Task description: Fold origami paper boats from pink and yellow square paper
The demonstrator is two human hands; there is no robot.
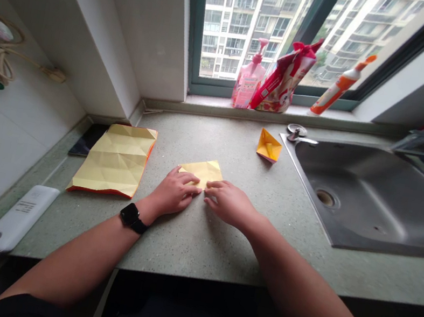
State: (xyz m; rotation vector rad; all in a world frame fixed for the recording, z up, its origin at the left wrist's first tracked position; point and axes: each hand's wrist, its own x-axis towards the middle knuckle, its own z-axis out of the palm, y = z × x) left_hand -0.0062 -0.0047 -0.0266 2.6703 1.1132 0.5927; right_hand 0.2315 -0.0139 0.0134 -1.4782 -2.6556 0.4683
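A small pale-yellow sheet of paper [204,169] lies on the counter in front of me, its near edge covered by my fingers. My left hand [178,192], with a black watch on the wrist, grips its near left side with bent fingers. On the near right side, my right hand [227,200] pinches the same edge, its fingertips close to those of the left. Part of the paper under the fingers is hidden. Beyond my right hand stands a folded orange-yellow paper piece [269,147], shaped like a small open box.
A stack of creased yellow paper with orange edges [115,160] lies at left, partly over a dark flat object [88,139]. A white power bank [18,220] with a cable sits nearer. At right is a steel sink [376,204]. A pink pump bottle [249,80] stands on the windowsill.
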